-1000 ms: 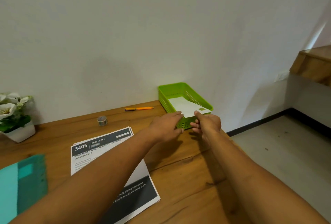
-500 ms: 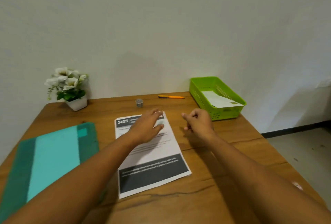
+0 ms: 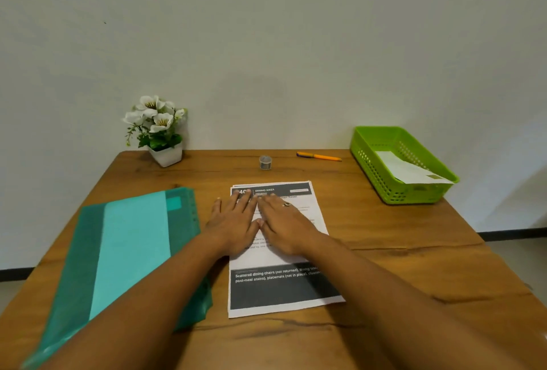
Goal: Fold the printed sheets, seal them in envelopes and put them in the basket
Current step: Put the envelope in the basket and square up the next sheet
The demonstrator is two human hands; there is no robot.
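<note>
A small stack of printed sheets (image 3: 282,286) with dark header and footer bands lies in the middle of the wooden table (image 3: 399,266). My left hand (image 3: 235,221) and my right hand (image 3: 285,224) both rest flat on the top sheet's upper half, fingers spread, thumbs almost touching, holding nothing. A green plastic basket (image 3: 381,174) stands at the table's back right with a white envelope (image 3: 410,171) lying inside it.
A teal plastic folder (image 3: 118,251) with lighter paper inside lies on the left. A white pot of white flowers (image 3: 158,133) stands at the back left. A small tape roll (image 3: 265,162) and an orange pen (image 3: 319,157) lie near the wall.
Both hands let go of the envelope in the basket, drew back left, and now lie flat on the printed sheets. The view swung left to centre the table.
</note>
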